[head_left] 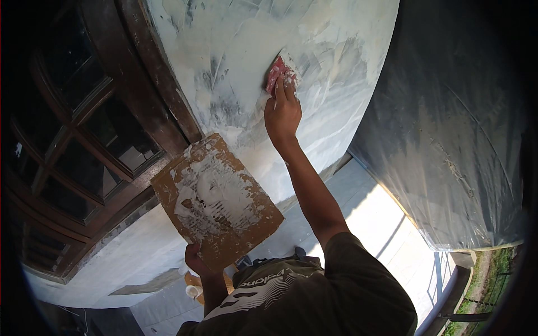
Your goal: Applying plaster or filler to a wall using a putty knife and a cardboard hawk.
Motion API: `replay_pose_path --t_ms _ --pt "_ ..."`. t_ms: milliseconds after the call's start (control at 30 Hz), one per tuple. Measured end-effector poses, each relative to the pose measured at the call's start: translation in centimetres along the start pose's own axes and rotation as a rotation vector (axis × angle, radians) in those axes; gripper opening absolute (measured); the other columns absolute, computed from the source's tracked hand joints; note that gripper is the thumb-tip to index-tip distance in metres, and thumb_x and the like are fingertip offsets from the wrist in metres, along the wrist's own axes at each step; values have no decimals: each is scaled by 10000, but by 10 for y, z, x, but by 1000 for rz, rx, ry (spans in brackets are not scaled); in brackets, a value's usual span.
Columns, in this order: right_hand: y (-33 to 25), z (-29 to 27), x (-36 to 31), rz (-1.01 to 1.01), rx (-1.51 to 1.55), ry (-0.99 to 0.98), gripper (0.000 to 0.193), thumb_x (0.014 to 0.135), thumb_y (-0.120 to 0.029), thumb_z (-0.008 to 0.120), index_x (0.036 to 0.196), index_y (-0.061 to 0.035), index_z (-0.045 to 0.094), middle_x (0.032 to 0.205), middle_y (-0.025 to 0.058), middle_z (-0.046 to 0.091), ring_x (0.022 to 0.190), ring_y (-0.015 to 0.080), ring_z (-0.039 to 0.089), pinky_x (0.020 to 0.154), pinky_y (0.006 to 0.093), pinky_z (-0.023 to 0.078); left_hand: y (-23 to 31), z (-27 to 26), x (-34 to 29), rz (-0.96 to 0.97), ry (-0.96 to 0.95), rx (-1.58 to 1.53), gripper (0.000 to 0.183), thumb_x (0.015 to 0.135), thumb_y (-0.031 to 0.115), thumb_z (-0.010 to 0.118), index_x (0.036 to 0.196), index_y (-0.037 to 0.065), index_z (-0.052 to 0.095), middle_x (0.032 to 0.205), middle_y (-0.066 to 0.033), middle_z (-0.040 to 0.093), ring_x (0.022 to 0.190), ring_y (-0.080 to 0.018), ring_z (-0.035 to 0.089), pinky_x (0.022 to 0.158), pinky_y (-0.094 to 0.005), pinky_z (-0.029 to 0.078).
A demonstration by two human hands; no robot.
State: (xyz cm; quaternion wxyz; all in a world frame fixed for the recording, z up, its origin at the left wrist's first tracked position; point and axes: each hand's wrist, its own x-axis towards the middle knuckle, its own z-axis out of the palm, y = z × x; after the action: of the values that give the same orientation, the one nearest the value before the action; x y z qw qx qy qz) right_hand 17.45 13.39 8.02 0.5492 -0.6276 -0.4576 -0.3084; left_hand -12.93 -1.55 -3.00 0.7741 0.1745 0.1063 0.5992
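My right hand [283, 116] reaches up to the wall [319, 33], its fingers pressed on a red putty scraper [276, 73] smeared with white. The scraper lies against the wall, which carries patchy white and grey filler. Lower left, my left hand [194, 259] grips the bottom edge of a brown board [258, 232]. White putty [216, 193] with ridged marks is spread over the board's middle. Part of my left hand is hidden behind the board, and its upper corner is close to the window frame.
A dark wooden window frame [131, 73] with glass panes fills the left. Dark plastic sheeting [437, 129] hangs at the right. Below are pale floor tiles [381, 215], sunlit in part, and an orange-and-white object [194, 288] behind my left forearm. Grass [493, 285] shows at the lower right.
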Motion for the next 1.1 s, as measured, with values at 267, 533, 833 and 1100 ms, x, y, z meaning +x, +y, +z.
replay_pose_path --t_ms 267,533,833,1100 --pt "10 14 -12 31 23 -19 501 687 38 534 1186 7 495 1069 214 547 908 358 564 754 395 451 -8 1 20 -33 -7 -23 495 743 202 447 1176 -38 449 1105 -198 554 976 -338 563 875 -430 448" --pt "2 23 -33 27 21 -37 504 693 43 526 1193 3 490 1122 221 527 1094 388 481 865 418 412 -3 2 22 -25 28 -22 502 737 198 444 1176 -46 448 1087 -203 564 967 -342 568 866 -432 454" --pt "-8 20 -70 -22 38 -87 515 667 46 529 1180 23 486 1155 213 509 1139 373 458 825 426 435 2 -15 24 -45 -18 -57 505 742 206 440 1183 -40 445 1107 -212 554 974 -346 565 871 -437 449" --pt "-20 -61 -97 432 586 -267 356 793 45 460 1141 49 535 1042 196 611 895 247 630 760 305 480 9 -12 14 -13 -4 -43 495 752 194 430 1188 -40 443 1109 -208 554 976 -344 565 873 -431 451"
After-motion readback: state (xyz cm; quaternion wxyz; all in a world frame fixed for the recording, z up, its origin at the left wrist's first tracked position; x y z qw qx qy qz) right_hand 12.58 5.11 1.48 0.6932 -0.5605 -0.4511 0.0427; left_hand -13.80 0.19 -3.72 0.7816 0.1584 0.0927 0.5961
